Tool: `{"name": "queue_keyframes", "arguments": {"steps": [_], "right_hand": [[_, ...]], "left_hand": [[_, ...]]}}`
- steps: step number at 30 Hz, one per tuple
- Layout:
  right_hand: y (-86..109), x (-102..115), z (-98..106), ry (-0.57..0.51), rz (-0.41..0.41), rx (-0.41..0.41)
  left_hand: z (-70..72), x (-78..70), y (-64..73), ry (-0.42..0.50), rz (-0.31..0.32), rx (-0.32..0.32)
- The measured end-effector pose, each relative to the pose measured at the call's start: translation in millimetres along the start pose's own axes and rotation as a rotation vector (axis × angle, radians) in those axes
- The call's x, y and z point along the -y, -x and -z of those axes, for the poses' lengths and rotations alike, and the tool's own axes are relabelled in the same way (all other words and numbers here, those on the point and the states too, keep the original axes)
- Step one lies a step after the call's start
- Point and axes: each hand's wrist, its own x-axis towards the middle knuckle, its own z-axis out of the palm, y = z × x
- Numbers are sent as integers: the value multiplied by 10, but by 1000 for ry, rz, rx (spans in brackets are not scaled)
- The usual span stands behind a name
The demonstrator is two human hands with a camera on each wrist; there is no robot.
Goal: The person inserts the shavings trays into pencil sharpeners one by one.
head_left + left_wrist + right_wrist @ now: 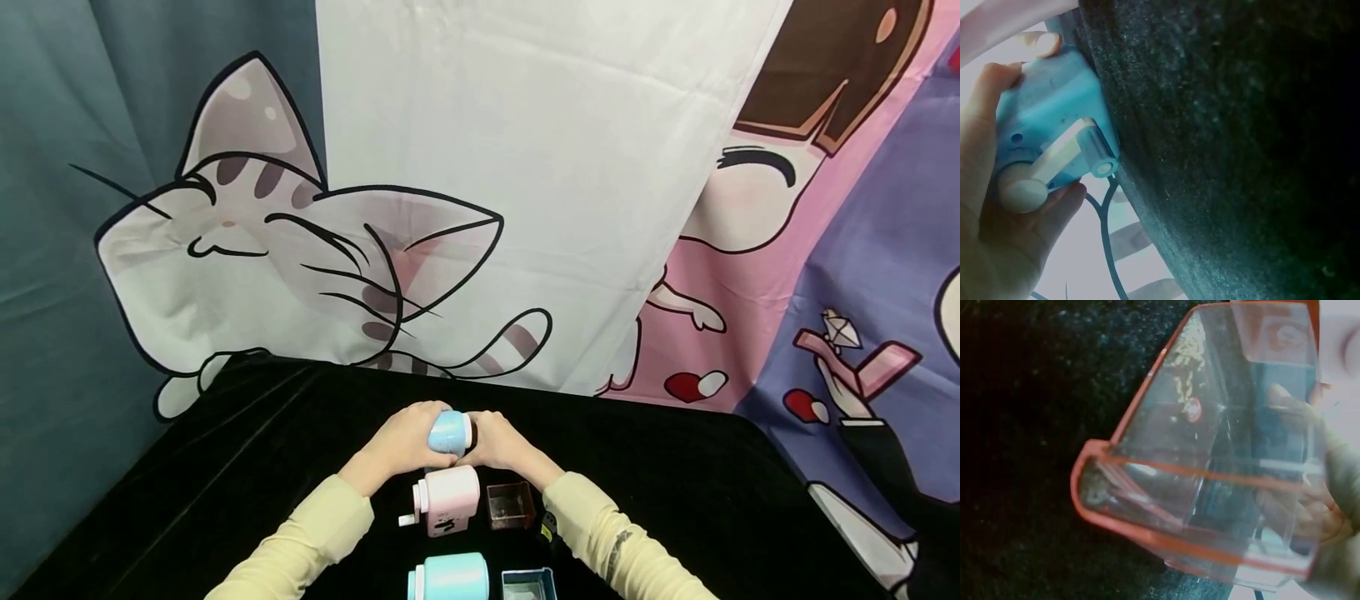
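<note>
A blue crank pencil sharpener (448,433) is held between both hands over the dark cloth. My left hand (411,437) grips its body from the left; the left wrist view shows thumb and fingers on opposite sides, and the pale crank (1054,156) facing the camera. From the right, my right hand (495,440) holds the sharpener's other end. In the right wrist view its fingers (1316,515) are partly seen through a clear drawer (1166,462) with orange-red edges and shavings inside, which stands in front of them.
Nearer the body stands a pink crank sharpener (453,492) with a see-through drawer (510,506) to its right. Closer still are a turquoise sharpener (453,577) and a second drawer (528,586). Black cloth (652,492) covers the table; printed curtains (555,167) hang behind.
</note>
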Motion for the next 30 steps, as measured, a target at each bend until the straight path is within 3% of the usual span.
{"name": "queue_keyframes", "arguments": {"steps": [12, 20, 30], "right_hand": [[18, -12, 3, 64, 59, -38], [65, -44, 53, -19, 69, -7], [127, -85, 111, -76, 91, 0]], "left_hand": [[-11, -8, 18, -2, 3, -14], [-5, -15, 23, -48, 4, -33], [23, -36, 35, -39, 41, -53]]}}
